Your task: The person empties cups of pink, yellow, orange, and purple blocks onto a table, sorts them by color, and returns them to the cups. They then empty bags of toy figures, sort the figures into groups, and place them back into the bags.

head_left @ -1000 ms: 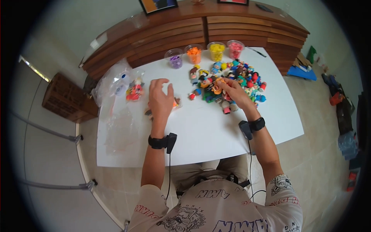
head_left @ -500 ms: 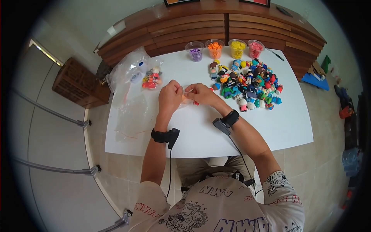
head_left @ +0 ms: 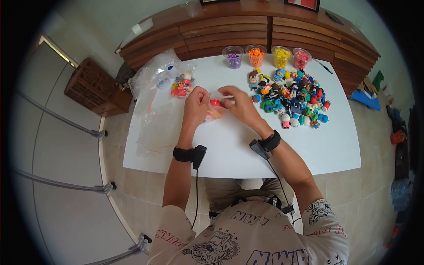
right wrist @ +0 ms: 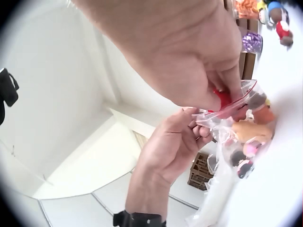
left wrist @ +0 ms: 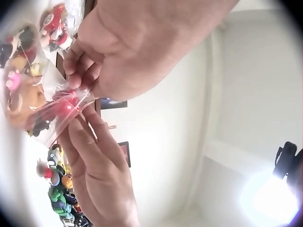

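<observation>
A clear zip bag [right wrist: 255, 131] with several small figures inside stands on the white table, its mouth open. The left hand [head_left: 197, 108] pinches the bag's edge between thumb and curled fingers. At the mouth of the bag is the right hand [head_left: 242, 107], its fingers partly inside around a red piece [right wrist: 221, 98]. In the left wrist view that red piece [left wrist: 69, 107] shows through the plastic below the left fingertips. An orange-tan figure [left wrist: 29, 100] lies lower in the bag.
A heap of small figures [head_left: 293, 99] covers the table's right side. Cups of purple [head_left: 233, 61], orange, yellow and pink pieces line the back edge. At the left lie a bagged red figure [head_left: 181, 87], a large plastic bag [head_left: 152, 73] and flat clear plastic.
The right hand has come from the heap across to the bag with a piece. The left hand has closed on the bag's edge. The head view has shifted.
</observation>
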Tool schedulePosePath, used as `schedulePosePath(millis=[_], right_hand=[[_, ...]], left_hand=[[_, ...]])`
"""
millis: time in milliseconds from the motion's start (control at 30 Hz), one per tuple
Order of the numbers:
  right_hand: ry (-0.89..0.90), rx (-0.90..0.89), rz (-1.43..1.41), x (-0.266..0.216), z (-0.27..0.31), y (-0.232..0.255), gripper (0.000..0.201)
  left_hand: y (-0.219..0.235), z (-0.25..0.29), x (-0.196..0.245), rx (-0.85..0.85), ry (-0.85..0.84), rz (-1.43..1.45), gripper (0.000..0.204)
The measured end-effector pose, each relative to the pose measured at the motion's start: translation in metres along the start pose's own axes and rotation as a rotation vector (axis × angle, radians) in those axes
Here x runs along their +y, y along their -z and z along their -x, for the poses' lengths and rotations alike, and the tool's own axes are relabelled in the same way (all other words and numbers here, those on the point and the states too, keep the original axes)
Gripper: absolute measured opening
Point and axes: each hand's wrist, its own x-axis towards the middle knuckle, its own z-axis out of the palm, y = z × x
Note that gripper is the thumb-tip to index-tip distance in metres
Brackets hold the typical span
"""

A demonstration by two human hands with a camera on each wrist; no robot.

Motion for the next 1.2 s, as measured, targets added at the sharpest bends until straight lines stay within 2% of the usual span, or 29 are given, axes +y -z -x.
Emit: schedulePosePath(millis=[67,100,167,200,233,300,333,433,467,500,533,567,633,700,767,800,867,900,967,1000,1067,1100,1167,1200], right_hand=[[-0.124,0.235,0.25,0.003,-0.002,0.011,0.028],[-0.122,0.235,0.248,0.004,-0.003,0.015,0.028],[-0.379,-0.174,0.47,0.006,-0.006,0.021,0.026],[-0.386,-0.27,0.371,0.019,-0.009,0.016,0.031],[-0.382,-0.269,0.37,0.017,-0.016,0.016,0.031],[-0.23,-0.172,0.33,0.011,-0.033,0.01,0.029],[-0.265,-0.201,0.259,-0.013,-0.043,0.016,0.025],[-0.272,-0.24,0.162,-0.027,-0.068,0.008,0.021],[-0.233,-0.327,0.443,-0.031,-0.073,0.008,0.021],[-0.222,-0.32,0.445,-0.035,-0.076,0.009,0.021],[-0.221,-0.299,0.315,-0.04,-0.077,0.009,0.021],[-0.228,-0.289,0.181,-0.041,-0.076,0.008,0.022],[-0.194,-0.306,0.256,-0.038,-0.074,0.004,0.022],[-0.152,-0.314,0.336,-0.034,-0.073,0.001,0.022],[-0.226,-0.284,0.193,-0.036,-0.075,0.002,0.021],[-0.223,-0.281,0.192,-0.036,-0.076,0.001,0.021],[-0.208,-0.285,-0.026,-0.047,-0.076,-0.001,0.021],[-0.204,-0.282,-0.026,-0.049,-0.075,0.0,0.021],[-0.199,-0.264,-0.079,-0.048,-0.07,0.0,0.021],[-0.204,-0.261,-0.077,-0.04,-0.067,-0.001,0.021],[-0.322,-0.257,-0.032,-0.006,-0.052,-0.001,0.022],[-0.345,-0.236,-0.016,0.009,-0.041,0.004,0.022],[-0.284,-0.233,0.133,0.017,-0.024,0.009,0.02],[-0.215,-0.195,0.236,0.017,-0.016,0.019,0.017]], left_hand=[[0.004,0.002,-0.004,0.002,-0.001,-0.012,0.006],[0.006,0.001,-0.006,0.001,-0.006,-0.022,0.007],[0.011,-0.001,-0.009,-0.015,0.004,-0.031,0.007],[0.015,-0.002,-0.011,-0.034,0.015,-0.039,0.008],[0.022,-0.005,-0.011,-0.032,0.013,-0.042,0.008],[0.041,-0.012,-0.011,-0.005,-0.077,-0.023,0.01],[0.054,-0.012,-0.007,0.002,-0.076,-0.029,0.01],[0.077,-0.009,0.006,0.076,-0.054,0.072,0.011],[0.078,-0.003,0.004,0.064,-0.034,0.055,0.011],[0.08,-0.006,0.005,0.053,-0.032,0.037,0.012],[0.077,-0.004,0.006,0.077,0.095,-0.157,0.018],[0.072,-0.001,0.012,0.084,0.094,-0.156,0.018],[0.064,0.011,0.018,0.14,-0.071,-0.542,0.02],[0.065,0.007,0.021,0.129,-0.063,-0.597,0.016],[0.073,0.0,0.031,0.246,-0.14,-0.599,0.011],[0.077,-0.002,0.036,0.246,-0.144,-0.602,0.011],[0.084,-0.001,0.077,0.24,-0.112,-0.604,0.009],[0.084,-0.003,0.084,0.241,-0.117,-0.605,0.009],[0.077,-0.002,0.091,0.24,-0.307,-0.624,0.008],[0.071,-0.003,0.083,0.236,-0.307,-0.62,0.008],[0.047,-0.008,0.055,0.133,-0.419,-0.675,0.009],[0.031,-0.006,0.043,0.113,-0.429,-0.648,0.009],[0.009,0.004,0.034,0.019,-0.247,-0.663,0.01],[0.003,0.011,0.033,0.024,-0.239,-0.703,0.017]])
